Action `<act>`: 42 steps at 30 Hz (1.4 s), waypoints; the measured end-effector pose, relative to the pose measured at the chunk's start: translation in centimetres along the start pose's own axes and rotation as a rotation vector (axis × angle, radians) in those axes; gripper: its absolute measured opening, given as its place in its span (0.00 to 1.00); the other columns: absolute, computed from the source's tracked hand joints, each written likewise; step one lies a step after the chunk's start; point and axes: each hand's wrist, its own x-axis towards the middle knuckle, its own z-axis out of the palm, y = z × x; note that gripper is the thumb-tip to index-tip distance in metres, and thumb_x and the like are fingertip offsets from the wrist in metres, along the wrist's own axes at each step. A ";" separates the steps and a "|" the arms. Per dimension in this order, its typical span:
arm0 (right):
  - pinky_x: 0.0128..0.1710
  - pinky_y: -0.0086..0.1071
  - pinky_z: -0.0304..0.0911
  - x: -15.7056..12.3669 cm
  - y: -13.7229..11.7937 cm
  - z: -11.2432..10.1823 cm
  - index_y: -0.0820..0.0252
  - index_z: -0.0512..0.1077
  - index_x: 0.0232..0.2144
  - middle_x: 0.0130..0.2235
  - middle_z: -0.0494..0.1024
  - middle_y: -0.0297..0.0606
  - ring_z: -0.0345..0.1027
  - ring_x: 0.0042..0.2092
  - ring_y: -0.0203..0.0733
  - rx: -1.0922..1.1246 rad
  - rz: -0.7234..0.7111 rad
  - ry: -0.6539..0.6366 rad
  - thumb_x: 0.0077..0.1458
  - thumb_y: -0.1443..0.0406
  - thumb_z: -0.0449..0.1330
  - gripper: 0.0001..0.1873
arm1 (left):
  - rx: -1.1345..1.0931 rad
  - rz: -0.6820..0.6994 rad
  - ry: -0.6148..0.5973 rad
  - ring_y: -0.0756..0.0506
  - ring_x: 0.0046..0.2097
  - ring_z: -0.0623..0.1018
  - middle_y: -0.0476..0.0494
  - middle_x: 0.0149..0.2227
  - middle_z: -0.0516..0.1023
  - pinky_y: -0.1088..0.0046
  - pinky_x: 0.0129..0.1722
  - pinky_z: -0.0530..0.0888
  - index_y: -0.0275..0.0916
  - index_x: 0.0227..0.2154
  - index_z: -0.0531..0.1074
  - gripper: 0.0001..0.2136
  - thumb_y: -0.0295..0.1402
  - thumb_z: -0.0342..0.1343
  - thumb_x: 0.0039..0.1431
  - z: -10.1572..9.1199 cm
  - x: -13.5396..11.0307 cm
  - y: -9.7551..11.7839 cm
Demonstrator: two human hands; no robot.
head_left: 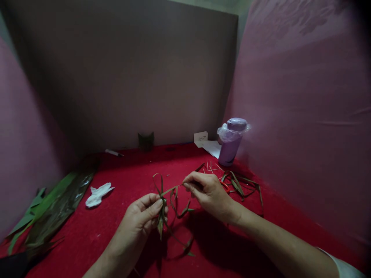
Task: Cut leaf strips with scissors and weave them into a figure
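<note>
In the head view, under both hands, a vivid red cloth-covered surface (pixel 130 170), in dim light. Beyond the hands, a plain grey upright panel (pixel 130 77); out to either side, pink fabric walls, the right-hand one (pixel 290 116) faintly patterned near its top.

Beyond the right hand (pixel 207 193), a purple cylindrical container (pixel 230 148) with crinkled clear plastic wrap (pixel 226 133) around its top; contents impossible to see. Beside it, white paper cards (pixel 213 148). Nearer the same hand, thin pale sticks (pixel 209 166), an orange-red loop handle (pixel 225 187) and tangled green-brown leaf strips (pixel 237 185).

Well left of the left hand (pixel 146 214), long green and dark glossy leaves (pixel 55 193); between, a crumpled white tissue (pixel 98 194). Far ahead of that hand, a slim white tube (pixel 112 152) and a dark green two-pointed object (pixel 146 141).

Hands apart, both raised: left pinching a small folded green-brown leaf piece (pixel 160 224) between thumb and fingers, right gripping the end of a narrow leaf strip (pixel 172 190) stretched from it.
</note>
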 end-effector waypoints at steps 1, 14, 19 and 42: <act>0.26 0.26 0.54 0.0 -0.1 0.0 0.61 0.69 0.27 0.23 0.68 0.31 0.58 0.24 0.32 0.001 0.007 -0.004 0.54 0.71 0.56 0.05 | 0.010 0.003 0.000 0.54 0.25 0.72 0.50 0.23 0.73 0.81 0.26 0.69 0.35 0.26 0.72 0.06 0.28 0.64 0.45 0.0 0.0 0.0; 0.24 0.25 0.58 -0.7 -1.8 0.6 0.62 0.69 0.28 0.22 0.67 0.29 0.59 0.23 0.30 0.327 0.114 -0.114 0.55 0.71 0.55 0.05 | 0.039 -0.018 -0.024 0.54 0.24 0.71 0.51 0.23 0.73 0.81 0.25 0.69 0.36 0.26 0.72 0.06 0.29 0.64 0.45 0.1 0.1 -0.5; 0.23 0.23 0.58 -1.0 -1.7 1.4 0.61 0.68 0.29 0.22 0.66 0.27 0.59 0.22 0.28 0.463 0.141 -0.098 0.53 0.74 0.53 0.07 | 0.084 -0.050 -0.107 0.55 0.20 0.68 0.53 0.21 0.70 0.81 0.20 0.67 0.37 0.26 0.72 0.05 0.32 0.61 0.49 0.2 -0.2 -0.6; 0.29 0.26 0.59 -1.6 -2.2 2.3 0.59 0.68 0.31 0.27 0.69 0.31 0.61 0.29 0.32 0.414 0.192 0.041 0.56 0.72 0.53 0.06 | 0.088 -0.091 -0.135 0.55 0.18 0.69 0.52 0.20 0.70 0.80 0.20 0.68 0.37 0.25 0.71 0.06 0.33 0.62 0.48 0.5 -0.3 -1.1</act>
